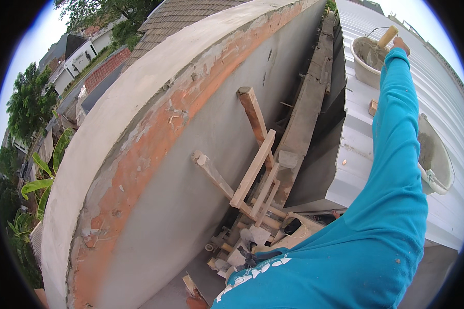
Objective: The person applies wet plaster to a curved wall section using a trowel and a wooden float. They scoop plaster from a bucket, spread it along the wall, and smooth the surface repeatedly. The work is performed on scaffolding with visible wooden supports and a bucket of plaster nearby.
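Observation:
My right arm, in a turquoise sleeve, stretches far up and to the right. My right hand (401,46) is at the rim of a white bucket (365,75) with grey mortar in it. Right beside the hand, a pale wooden-looking cylinder (387,36) slants up over the mortar. The hand seems to touch it, but its fingers are mostly hidden, so a grip cannot be made out. A thin wire handle (377,28) arches over that bucket. My left hand is out of view.
A curved wall (191,154) with exposed orange brick along its top edge fills the left. Timber scaffold pieces (255,167) stick up against it, beside a long grey plank (307,110). On the corrugated white roof (355,123) sit a small block (373,107) and another mortar bucket (437,154).

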Action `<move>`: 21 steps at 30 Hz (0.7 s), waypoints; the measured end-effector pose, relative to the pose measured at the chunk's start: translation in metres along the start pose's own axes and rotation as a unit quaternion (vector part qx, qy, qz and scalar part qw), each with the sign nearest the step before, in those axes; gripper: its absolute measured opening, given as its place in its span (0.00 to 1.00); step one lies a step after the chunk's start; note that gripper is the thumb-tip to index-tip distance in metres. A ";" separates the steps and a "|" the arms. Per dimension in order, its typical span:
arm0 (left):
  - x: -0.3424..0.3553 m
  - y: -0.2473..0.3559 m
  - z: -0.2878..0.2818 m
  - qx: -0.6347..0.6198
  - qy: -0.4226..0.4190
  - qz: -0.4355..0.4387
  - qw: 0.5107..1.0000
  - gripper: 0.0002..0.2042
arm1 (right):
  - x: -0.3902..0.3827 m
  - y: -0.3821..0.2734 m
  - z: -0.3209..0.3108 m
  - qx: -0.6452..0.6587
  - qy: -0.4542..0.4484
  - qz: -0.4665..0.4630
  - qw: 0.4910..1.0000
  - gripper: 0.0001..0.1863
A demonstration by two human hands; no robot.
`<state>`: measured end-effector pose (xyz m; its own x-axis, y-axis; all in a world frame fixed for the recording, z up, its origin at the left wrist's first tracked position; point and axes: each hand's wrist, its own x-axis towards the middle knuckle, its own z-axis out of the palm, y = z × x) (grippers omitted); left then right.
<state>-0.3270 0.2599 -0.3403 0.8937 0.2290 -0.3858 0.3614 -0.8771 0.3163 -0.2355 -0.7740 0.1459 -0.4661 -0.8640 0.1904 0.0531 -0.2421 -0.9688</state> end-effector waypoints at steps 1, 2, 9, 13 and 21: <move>-0.003 -0.005 0.001 -0.001 -0.001 -0.008 1.000 0.22 | -0.010 -0.003 0.003 -0.022 -0.009 -0.010 1.000 0.22; -0.005 -0.009 -0.001 0.000 -0.001 -0.013 1.000 0.23 | -0.017 -0.003 0.007 -0.043 -0.017 -0.017 0.999 0.21; -0.019 -0.033 0.007 -0.016 -0.004 -0.039 0.999 0.23 | 0.028 0.003 0.063 -0.158 -0.048 -0.163 0.973 0.24; -0.039 -0.019 -0.009 0.034 -0.008 -0.099 0.994 0.24 | 0.014 0.034 0.086 -0.047 -0.075 -0.194 0.977 0.28; -0.008 -0.032 -0.041 0.023 0.080 -0.054 0.995 0.22 | 0.040 0.047 0.088 -0.195 -0.082 -0.156 0.965 0.31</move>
<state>-0.3350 0.3032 -0.3117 0.8829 0.3838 -0.2704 0.4478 -0.8615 0.2393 -0.1739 -0.8589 0.1224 -0.2576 -0.8420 0.4740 -0.4179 -0.3452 -0.8403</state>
